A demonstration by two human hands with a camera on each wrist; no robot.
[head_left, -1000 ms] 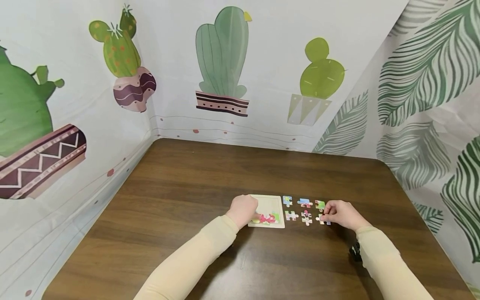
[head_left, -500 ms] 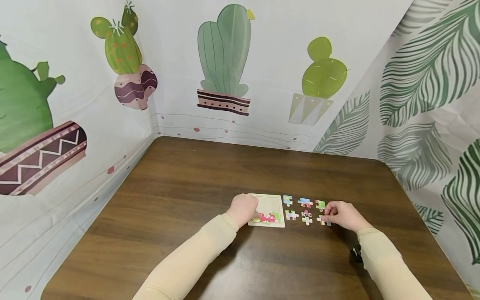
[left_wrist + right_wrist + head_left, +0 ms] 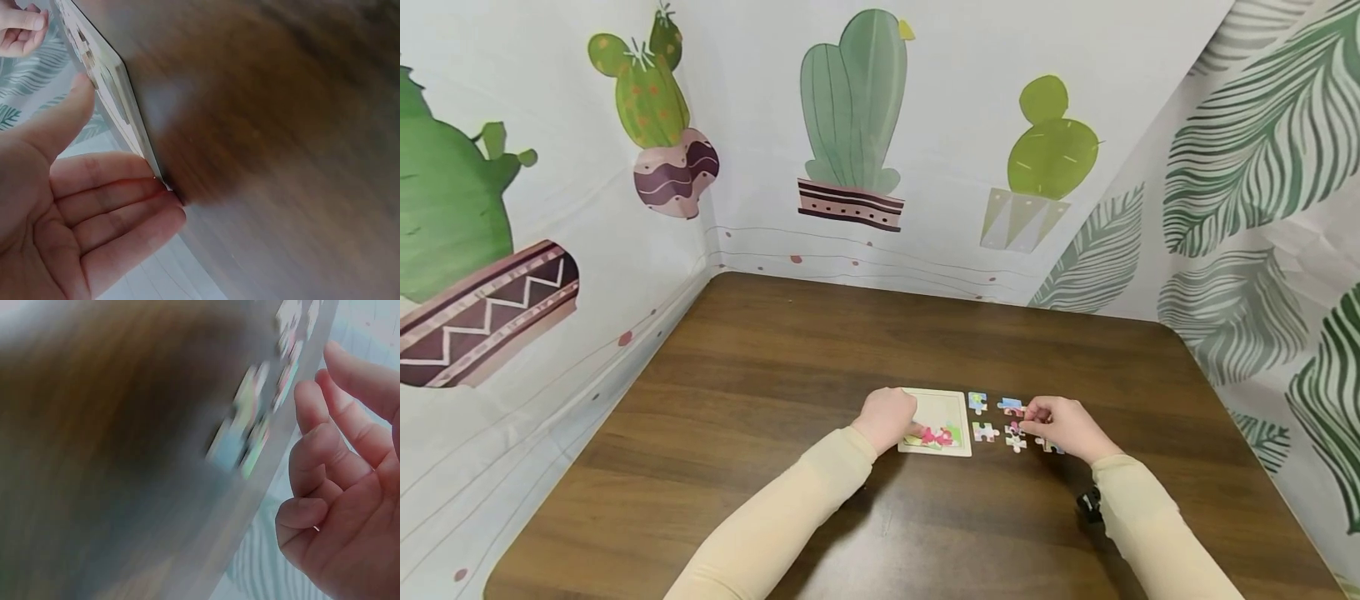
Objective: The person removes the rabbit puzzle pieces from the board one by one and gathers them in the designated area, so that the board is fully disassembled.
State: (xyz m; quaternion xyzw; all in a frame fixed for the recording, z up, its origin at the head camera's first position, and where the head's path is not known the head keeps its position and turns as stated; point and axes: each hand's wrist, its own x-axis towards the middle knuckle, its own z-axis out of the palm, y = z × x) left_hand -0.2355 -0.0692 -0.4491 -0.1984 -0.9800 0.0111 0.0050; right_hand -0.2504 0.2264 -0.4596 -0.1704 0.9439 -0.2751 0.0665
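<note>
My left hand (image 3: 887, 421) rests at the left edge of a pale square puzzle tray (image 3: 936, 405). In the left wrist view its fingers (image 3: 119, 215) lie nearly straight against the tray's edge, with the thumb stretched over the tray. Pink and green puzzle pieces (image 3: 936, 437) fill the tray's near side. My right hand (image 3: 1063, 423) is over the loose pieces at the right, fingers bent, thumb and fingertips apart with nothing between them in the right wrist view. Its fingertips overlap a pink and white puzzle piece (image 3: 1016, 443). The upper right piece is hidden behind this hand.
More loose pieces lie right of the tray: a blue piece with yellow (image 3: 977, 402), a blue and red piece (image 3: 1011, 406), a white piece (image 3: 984, 432) and a partly covered piece (image 3: 1051, 447). A brown wooden table (image 3: 820, 350) bears everything; a cactus-print wall covering (image 3: 940, 167) stands behind.
My right hand has moved left from the rightmost loose pieces toward the middle ones, uncovering part of the lower right piece and covering the upper right one. The left hand stays put.
</note>
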